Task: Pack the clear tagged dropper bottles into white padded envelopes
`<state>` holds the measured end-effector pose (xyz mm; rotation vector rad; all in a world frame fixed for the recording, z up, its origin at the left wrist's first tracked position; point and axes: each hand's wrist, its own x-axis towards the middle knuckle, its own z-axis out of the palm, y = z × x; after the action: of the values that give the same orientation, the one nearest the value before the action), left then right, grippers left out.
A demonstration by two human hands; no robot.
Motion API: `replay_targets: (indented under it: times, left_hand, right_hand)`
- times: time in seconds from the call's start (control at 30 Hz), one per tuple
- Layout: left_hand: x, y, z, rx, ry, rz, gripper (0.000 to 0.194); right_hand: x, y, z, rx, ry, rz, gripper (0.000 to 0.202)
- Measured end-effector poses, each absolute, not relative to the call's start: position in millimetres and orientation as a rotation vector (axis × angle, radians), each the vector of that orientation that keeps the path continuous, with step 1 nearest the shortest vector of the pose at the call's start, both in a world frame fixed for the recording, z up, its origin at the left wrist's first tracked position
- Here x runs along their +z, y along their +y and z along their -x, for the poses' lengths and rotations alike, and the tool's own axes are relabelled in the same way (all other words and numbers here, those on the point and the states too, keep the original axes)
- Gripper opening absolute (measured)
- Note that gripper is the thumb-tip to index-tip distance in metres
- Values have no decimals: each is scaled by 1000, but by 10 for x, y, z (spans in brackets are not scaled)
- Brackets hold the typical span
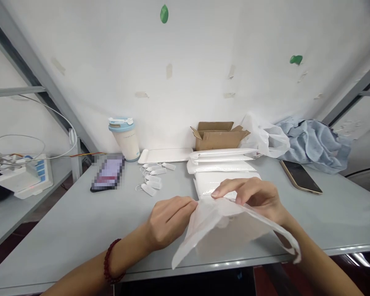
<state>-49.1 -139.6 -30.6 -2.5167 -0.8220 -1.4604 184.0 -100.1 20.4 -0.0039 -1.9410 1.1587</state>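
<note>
A translucent white bag (225, 230) is stretched between my two hands over the front of the table, with its wide end towards me. My left hand (172, 220) is closed, pinching the bag's far left edge; a dark red bead bracelet sits on that wrist. With curled fingers, my right hand (259, 197) grips the bag's far right side; its thumb is partly hidden. Just beyond the hands lie overlapping white packets (225, 166), shiny like plastic mailers. Left of them are several small white tags (154, 181) with loops.
Along the wall stand a cup (125, 139), a flat white packet (166, 155), an open cardboard box (220, 137), a crumpled plastic bag (265, 137) and a blue cloth (314, 142). One phone (300, 176) lies right, another (109, 174) left. A power strip (33, 176) is far left.
</note>
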Motion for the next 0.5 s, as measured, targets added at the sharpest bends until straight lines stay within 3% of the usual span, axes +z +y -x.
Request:
replay_targets:
  times: [0.27,0.5]
  left_hand:
    - [37,-1580,515,-1239,-729,2478,24]
    - [81,-1644,563,-1172,-724,2600,28]
  right_hand:
    - [299,-1018,-1836,1198,-2004,20,5]
    - [290,-1071,-1846,1338,-2092,290,24]
